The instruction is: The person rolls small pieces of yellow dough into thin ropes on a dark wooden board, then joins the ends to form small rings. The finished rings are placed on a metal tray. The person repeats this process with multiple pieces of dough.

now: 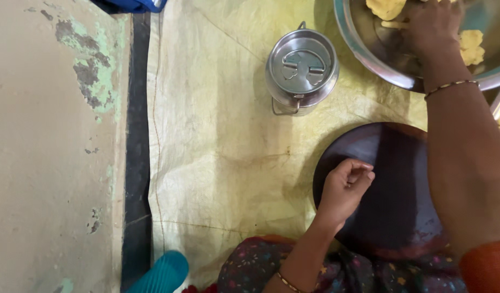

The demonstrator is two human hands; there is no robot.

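Observation:
My left hand [345, 187] rests on the left edge of a round dark board [396, 201], fingers curled in, nothing visible in them. My right hand [431, 27] reaches into a large steel bowl [369, 51] at the top right and presses on pale yellow dough [469, 46] lying there. More dough [385, 8] sits at the bowl's far side. My right forearm, with a thin bangle at the wrist, crosses over the board's right part.
A lidded steel can [301, 68] with a wire handle stands left of the bowl on a yellowish woven sheet [217, 135]. A worn beige floor [49, 163] lies to the left beyond a dark strip. A teal object [163, 274] shows at the bottom edge.

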